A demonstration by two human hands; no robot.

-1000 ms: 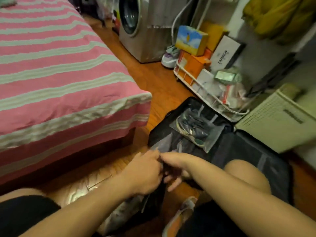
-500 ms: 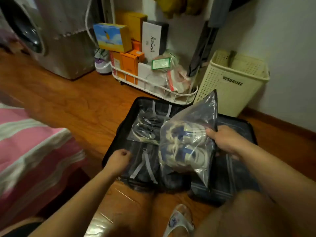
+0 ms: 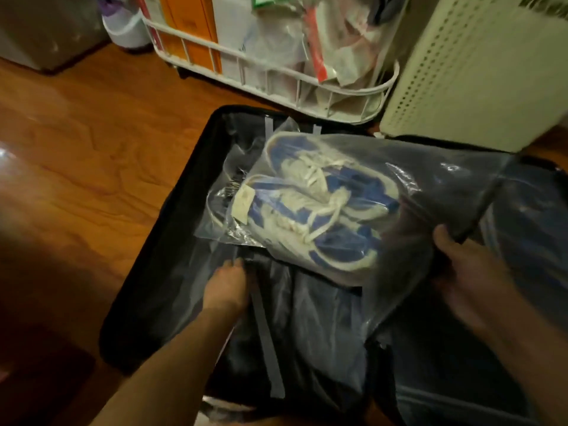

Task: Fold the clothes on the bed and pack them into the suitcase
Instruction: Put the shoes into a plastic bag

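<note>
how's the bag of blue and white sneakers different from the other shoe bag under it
The clear plastic bag of blue and white sneakers lies on top, fully in view; the clear bag of dark shoes is mostly covered. The right hand grips the sneaker bag; no hand touches the dark-shoe bag. Both are in the open black suitcase.

Single head-worn view, steeply downward and close over the open suitcase on the floor.
</note>
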